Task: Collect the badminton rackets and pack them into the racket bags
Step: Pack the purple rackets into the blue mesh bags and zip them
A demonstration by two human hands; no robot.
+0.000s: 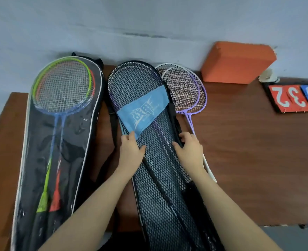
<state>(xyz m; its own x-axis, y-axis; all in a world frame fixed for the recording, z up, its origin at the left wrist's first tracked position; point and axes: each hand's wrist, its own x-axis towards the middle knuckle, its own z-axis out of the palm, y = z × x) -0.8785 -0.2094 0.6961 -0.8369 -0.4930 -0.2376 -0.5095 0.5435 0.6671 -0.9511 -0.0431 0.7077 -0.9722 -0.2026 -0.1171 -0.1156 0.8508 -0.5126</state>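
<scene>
We read white numerals on the flip scoreboard cards lying on the brown wooden table: "3" and "2" on red, "9" on blue. The black mesh racket bag's light-blue fabric patch bears white stylised characters we cannot make out.

I see a black open-weave mesh bag with a matt blue cloth patch. At the table's left edge lies a bag fronted in glossy clear plastic. The tabletop looks like smooth brown wood; the orange block at its back edge looks matt, foam-like.
</scene>
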